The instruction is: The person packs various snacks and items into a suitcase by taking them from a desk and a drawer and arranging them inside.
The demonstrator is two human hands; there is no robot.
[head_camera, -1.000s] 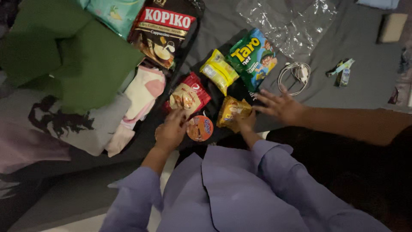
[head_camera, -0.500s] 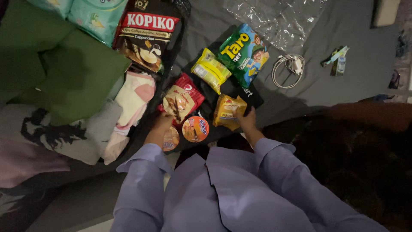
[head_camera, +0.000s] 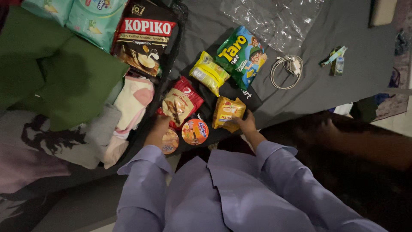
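Note:
My left hand [head_camera: 156, 129] holds a round brown cup [head_camera: 170, 141] at the near edge of a dark open bag. My right hand [head_camera: 247, 124] grips the lower right corner of a yellow noodle packet [head_camera: 228, 111]. Between my hands stands an orange-lidded cup [head_camera: 195, 131]. A red snack packet [head_camera: 180, 102] lies just above my left hand. Farther up are a yellow-green packet [head_camera: 208, 73] and a green snack bag [head_camera: 241, 55]. Both my sleeves are lavender.
A black coffee-candy bag [head_camera: 143, 38], teal packs [head_camera: 88, 15], green cloth [head_camera: 56, 75] and pink-white cloth [head_camera: 131, 103] lie at the left. A white coiled cable [head_camera: 286, 65], clear plastic [head_camera: 274, 17] and a small green item [head_camera: 335, 60] rest on grey fabric. Another person's arm [head_camera: 365, 144] is at the right.
The other person's hand, earlier beside the yellow packet, has pulled back to the right. My right hand has settled on the yellow packet. My left hand has dropped from the orange-lidded cup to the brown cup.

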